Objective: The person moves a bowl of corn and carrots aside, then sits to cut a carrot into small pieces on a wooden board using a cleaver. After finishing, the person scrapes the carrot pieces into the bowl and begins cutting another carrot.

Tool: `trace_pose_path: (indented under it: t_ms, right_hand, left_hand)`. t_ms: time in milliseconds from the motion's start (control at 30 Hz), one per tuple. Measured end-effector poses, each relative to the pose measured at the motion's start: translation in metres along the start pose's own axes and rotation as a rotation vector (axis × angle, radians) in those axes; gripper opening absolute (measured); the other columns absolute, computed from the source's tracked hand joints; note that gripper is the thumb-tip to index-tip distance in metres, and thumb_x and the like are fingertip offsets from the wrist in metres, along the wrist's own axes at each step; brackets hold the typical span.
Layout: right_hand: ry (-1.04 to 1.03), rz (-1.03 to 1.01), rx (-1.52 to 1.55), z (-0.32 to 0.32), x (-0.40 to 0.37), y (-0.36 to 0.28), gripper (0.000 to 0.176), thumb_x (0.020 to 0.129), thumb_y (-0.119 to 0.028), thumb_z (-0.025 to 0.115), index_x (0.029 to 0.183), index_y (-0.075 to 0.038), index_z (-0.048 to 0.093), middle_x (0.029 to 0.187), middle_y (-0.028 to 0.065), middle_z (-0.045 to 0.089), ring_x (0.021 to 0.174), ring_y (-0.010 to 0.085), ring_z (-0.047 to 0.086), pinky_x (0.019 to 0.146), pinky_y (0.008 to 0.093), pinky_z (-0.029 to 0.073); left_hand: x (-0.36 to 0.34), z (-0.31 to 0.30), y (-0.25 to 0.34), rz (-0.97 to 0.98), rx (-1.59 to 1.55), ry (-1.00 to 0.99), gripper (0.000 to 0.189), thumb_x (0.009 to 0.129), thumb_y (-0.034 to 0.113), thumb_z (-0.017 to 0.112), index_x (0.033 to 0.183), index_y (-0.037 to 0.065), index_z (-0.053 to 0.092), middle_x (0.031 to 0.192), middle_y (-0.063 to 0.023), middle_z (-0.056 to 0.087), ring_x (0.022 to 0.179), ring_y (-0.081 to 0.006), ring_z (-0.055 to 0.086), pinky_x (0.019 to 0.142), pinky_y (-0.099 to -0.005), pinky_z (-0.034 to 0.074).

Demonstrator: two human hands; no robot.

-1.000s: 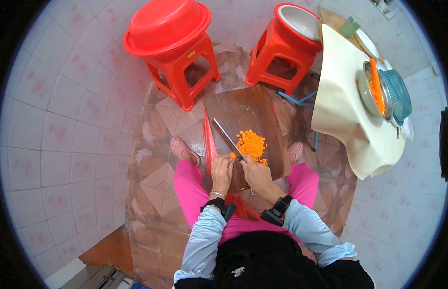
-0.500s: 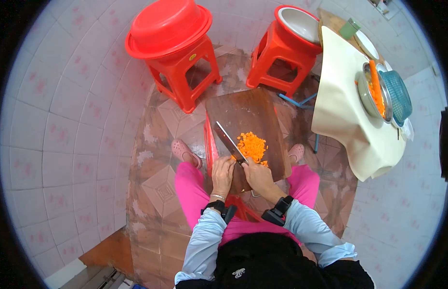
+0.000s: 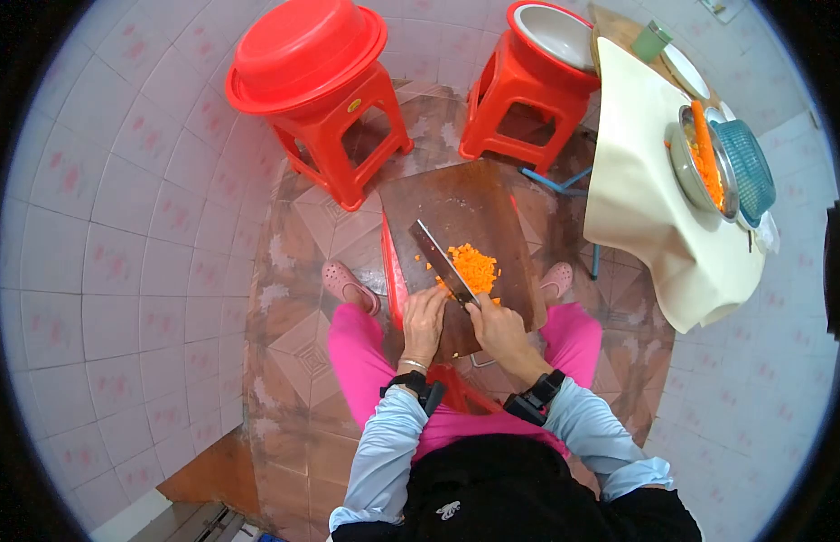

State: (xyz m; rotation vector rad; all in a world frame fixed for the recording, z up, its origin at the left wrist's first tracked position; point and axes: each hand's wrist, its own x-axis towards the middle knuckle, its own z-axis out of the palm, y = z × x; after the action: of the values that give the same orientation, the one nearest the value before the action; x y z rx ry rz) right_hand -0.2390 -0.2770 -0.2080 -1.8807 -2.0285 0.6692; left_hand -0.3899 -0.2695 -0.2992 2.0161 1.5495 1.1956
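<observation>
A wooden cutting board (image 3: 465, 194) lies between my knees, carrying a heap of finely diced carrot (image 3: 474, 269). My right hand (image 3: 501, 332) is closed round the handle of a kitchen knife (image 3: 438, 256), whose broad dark blade points up and left across the board. The blade stands between the heap and my left hand (image 3: 424, 318). On the board's near left part, my left hand is closed with bent fingertips against a bit of carrot beside the blade; most of that piece is hidden. A few loose cubes lie left of the blade.
Ahead stand a red stool (image 3: 352, 126) under an upturned red basin (image 3: 298, 45), and another red stool (image 3: 519, 108) bearing a white-lined basin (image 3: 555, 36). On the right, a cloth-covered table (image 3: 637, 208) holds a metal bowl (image 3: 684, 172) of carrots and a teal basket (image 3: 743, 172).
The knife and my right hand have shifted slightly right and toward me. The blade has come away from my left fingertips a little, and loose cubes now show on its left side.
</observation>
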Motion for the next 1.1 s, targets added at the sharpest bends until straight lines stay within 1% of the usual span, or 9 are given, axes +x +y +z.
trace_pose_path:
  t_ms: [167,267,367,533,600,633,800,1033,1100]
  right_hand:
    - [0.021,-0.022,-0.003,-0.001,-0.001,-0.002,0.019,0.093,-0.025,0.052,0.090,-0.006,0.050,0.059,0.0214,0.059,0.054,0.0393,0.061,0.047,0.0490,0.048]
    - [0.029,-0.040,-0.022,-0.002,0.001,-0.002,0.019,0.093,-0.024,0.052,0.089,-0.006,0.050,0.058,0.0210,0.059,0.054,0.0384,0.061,0.046,0.0481,0.048]
    - [0.052,-0.063,-0.031,-0.008,0.004,-0.009,0.019,0.093,-0.024,0.052,0.087,-0.006,0.049,0.058,0.0202,0.058,0.053,0.0375,0.061,0.046,0.0472,0.048]
    - [0.092,-0.081,-0.007,0.005,0.007,-0.009,0.020,0.094,-0.024,0.051,0.087,-0.006,0.049,0.057,0.0192,0.059,0.053,0.0368,0.061,0.046,0.0464,0.048]
    - [-0.014,-0.030,-0.104,0.018,0.007,-0.001,0.021,0.095,-0.024,0.049,0.087,-0.005,0.049,0.058,0.0186,0.059,0.053,0.0367,0.062,0.046,0.0458,0.048]
    - [-0.011,-0.036,-0.103,0.015,0.009,-0.003,0.021,0.095,-0.024,0.049,0.087,-0.005,0.049,0.058,0.0186,0.059,0.053,0.0367,0.062,0.046,0.0458,0.048]
    - [0.009,-0.033,-0.077,0.000,0.006,-0.016,0.021,0.095,-0.024,0.049,0.086,-0.005,0.049,0.059,0.0190,0.060,0.054,0.0367,0.062,0.047,0.0462,0.049]
    - [-0.013,-0.046,-0.109,0.012,0.010,-0.006,0.022,0.095,-0.025,0.048,0.085,-0.005,0.049,0.059,0.0191,0.060,0.054,0.0365,0.062,0.047,0.0457,0.049]
    - [0.002,-0.031,-0.032,0.006,0.006,-0.012,0.021,0.093,-0.025,0.052,0.090,-0.004,0.052,0.059,0.0207,0.059,0.053,0.0378,0.061,0.047,0.0475,0.047]
  left_hand:
    - [0.003,-0.010,0.014,-0.104,-0.060,0.081,0.033,0.077,0.007,0.071,0.108,0.004,0.059,0.105,-0.0103,0.062,0.098,-0.0295,0.057,0.085,-0.0405,0.045]
    - [-0.003,-0.014,0.008,-0.114,0.042,0.085,0.032,0.076,0.009,0.073,0.105,0.005,0.061,0.103,-0.0093,0.062,0.098,-0.0286,0.057,0.086,-0.0397,0.043]
    - [-0.004,-0.008,0.001,-0.057,0.049,0.039,0.024,0.077,0.007,0.071,0.099,0.004,0.062,0.100,-0.0093,0.062,0.096,-0.0286,0.057,0.085,-0.0392,0.042]
    - [-0.007,0.001,-0.004,-0.038,0.063,0.095,0.019,0.074,0.005,0.072,0.091,0.004,0.064,0.095,-0.0082,0.063,0.093,-0.0272,0.057,0.083,-0.0383,0.043]
    - [-0.008,0.001,-0.003,-0.038,0.056,0.094,0.018,0.074,0.004,0.073,0.090,0.004,0.064,0.094,-0.0083,0.063,0.093,-0.0274,0.057,0.083,-0.0385,0.042]
    - [-0.006,0.000,-0.004,-0.035,0.050,0.097,0.018,0.073,0.004,0.073,0.089,0.004,0.064,0.094,-0.0084,0.063,0.093,-0.0275,0.057,0.083,-0.0387,0.042]
    - [-0.004,-0.002,-0.002,-0.035,0.054,0.095,0.018,0.073,0.004,0.073,0.089,0.004,0.064,0.093,-0.0085,0.063,0.092,-0.0277,0.057,0.084,-0.0385,0.043]
    - [-0.004,-0.003,-0.002,-0.041,0.039,0.103,0.017,0.074,0.004,0.072,0.089,0.004,0.064,0.093,-0.0090,0.063,0.092,-0.0279,0.057,0.083,-0.0387,0.042]
    - [-0.005,-0.003,-0.002,-0.044,0.048,0.095,0.017,0.074,0.004,0.072,0.089,0.004,0.064,0.093,-0.0090,0.063,0.092,-0.0280,0.057,0.083,-0.0387,0.042]
